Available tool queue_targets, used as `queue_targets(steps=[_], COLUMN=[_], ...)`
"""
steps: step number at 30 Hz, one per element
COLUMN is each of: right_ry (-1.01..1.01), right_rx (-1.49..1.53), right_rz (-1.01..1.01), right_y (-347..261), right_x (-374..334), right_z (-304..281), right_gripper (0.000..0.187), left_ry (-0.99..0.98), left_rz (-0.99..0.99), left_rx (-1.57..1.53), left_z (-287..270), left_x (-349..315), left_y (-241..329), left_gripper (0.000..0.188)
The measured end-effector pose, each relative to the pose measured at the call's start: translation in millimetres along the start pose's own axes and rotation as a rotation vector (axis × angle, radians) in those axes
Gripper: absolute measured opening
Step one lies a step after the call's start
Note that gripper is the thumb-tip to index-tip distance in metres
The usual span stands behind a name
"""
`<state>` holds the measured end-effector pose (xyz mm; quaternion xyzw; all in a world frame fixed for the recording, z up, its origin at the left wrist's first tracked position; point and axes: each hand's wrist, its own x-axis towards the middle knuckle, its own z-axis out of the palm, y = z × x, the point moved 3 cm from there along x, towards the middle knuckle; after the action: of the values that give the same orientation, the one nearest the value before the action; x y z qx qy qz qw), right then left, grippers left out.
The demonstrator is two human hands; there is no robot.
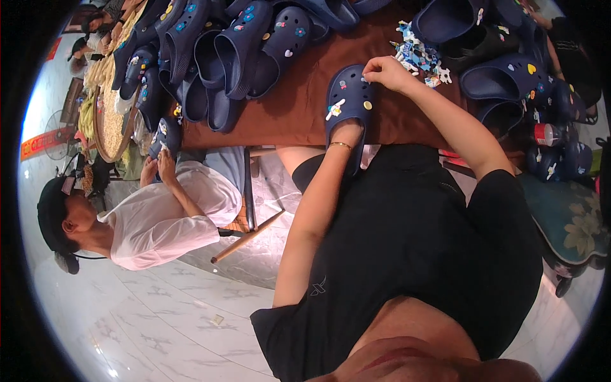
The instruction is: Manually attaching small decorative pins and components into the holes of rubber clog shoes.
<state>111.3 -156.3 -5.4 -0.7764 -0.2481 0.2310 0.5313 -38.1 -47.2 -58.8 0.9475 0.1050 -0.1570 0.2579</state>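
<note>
While left grip [347,132] hides inside smooth, rounded, holed clog [349,89], closure unclear, right grip [384,72] pinched, contents unclear

At the table's [293,102] near edge, a clog [351,92], left hand [348,130] inside it, right hand [389,72] at its far right side! Charms [417,54] just beyond that hand, heaped clogs [237,56] left, more clogs [499,79] right, a bottle [548,134] among those; a co-worker [172,213] sits left.

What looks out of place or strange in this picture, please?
A red-labelled bottle is among the navy clogs at the right: odd, because it is not footwear. A small pale scrap lies alone on the floor. I see no clear damage.
</note>
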Motion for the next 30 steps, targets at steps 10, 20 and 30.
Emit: queue_targets(steps=[10, 20, 30], right_ry=[0.02, -0.145, 0.053], right_rx=[-0.079, -0.602, 0.133], right_rz=[0.293, 0.316, 0.237], right_y=[2.4, -10.2, 41.8], right_x=[12.9, 44.2, -10.4], right_z=[3.6, -8.3, -7.8], right_gripper=[0.036, 0.043, 0.021], left_ry=[0.174, 0.135, -0.078], left_rz=[0.072, 0.117, -0.025], left_rx=[0.049, 0.066, 0.046], left_z=[-10.5, -8.8, -8.7], left_x=[-1.2, 9.0, 6.2], left_y=[-3.6, -1.6, -4.2], left_gripper=[0.031, 0.032, 0.033])
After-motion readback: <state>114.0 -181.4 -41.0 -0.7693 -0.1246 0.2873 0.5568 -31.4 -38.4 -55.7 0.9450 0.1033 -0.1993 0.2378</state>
